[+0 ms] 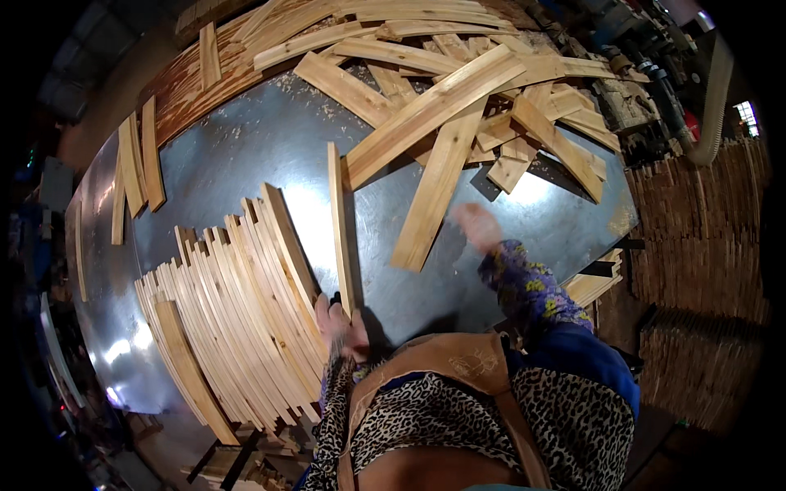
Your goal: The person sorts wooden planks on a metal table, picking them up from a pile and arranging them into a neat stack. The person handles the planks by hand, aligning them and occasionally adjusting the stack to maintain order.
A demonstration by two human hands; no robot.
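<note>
My left hand is closed around the near end of a narrow wooden board, which stands on its long edge on the metal tabletop. Just left of that hand is a row of boards packed side by side on edge. My right hand is smeared by motion above the metal, so its fingers cannot be made out. Close to its left, a wide flat board slants out of a jumbled pile of boards.
Several loose boards lie at the table's far left. A rough wooden sheet runs along the back, bearing more boards. Tall stacks of wood stand on the right, below a ribbed hose and machinery. Wood shavings dot the metal.
</note>
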